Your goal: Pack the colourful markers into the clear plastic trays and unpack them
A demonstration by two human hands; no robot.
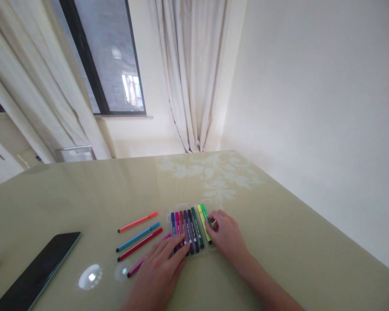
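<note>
A clear plastic case [178, 208] lies open on the table, holding several felt-tip pens side by side. My left hand [158, 268] rests with its fingers stretched over the lower ends of the blue, pink and purple pens, holding none of them. At the right part of the case, my right hand [226, 233] pinches a bright green felt-tip pen [204, 211], its lower part hidden by the fingers. A yellow-green pen [203, 222] lies just left of it. A dark green pen [197, 229] and a black pen [192, 229] are in the left part.
Loose on the table [94, 194] lie an orange pen [138, 222], a light blue pen [138, 237], a red pen [139, 245] and a magenta pen [138, 265], partly under my left hand. A dark phone or tablet [39, 270] lies at the left. A wall [327, 129] borders the right edge.
</note>
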